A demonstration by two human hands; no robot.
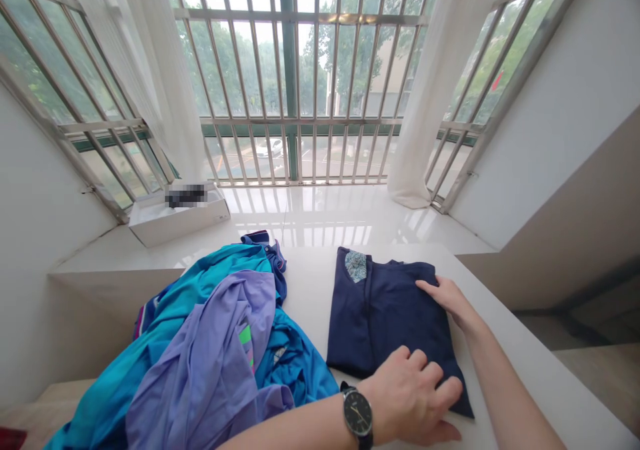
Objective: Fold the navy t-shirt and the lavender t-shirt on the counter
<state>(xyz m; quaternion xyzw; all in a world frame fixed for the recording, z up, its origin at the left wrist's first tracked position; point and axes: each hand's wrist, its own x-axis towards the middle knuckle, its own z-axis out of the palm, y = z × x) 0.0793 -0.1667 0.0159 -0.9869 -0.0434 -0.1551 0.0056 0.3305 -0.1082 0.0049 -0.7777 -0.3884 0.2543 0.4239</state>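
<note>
A folded navy blue shirt (385, 317) with a patterned patch near its collar lies on the white table (310, 283). My left hand (413, 397), a black watch on its wrist, rests on the shirt's near edge with fingers curled down against the cloth. My right hand (445, 297) lies flat on the shirt's right side, fingers stretched out. Neither hand holds anything else.
A heap of loose clothes lies to the left: a teal garment (200, 283) and a purple one (220, 357) on top. A white box (175, 213) sits on the glossy window ledge (320, 213). Barred windows and white curtains stand behind.
</note>
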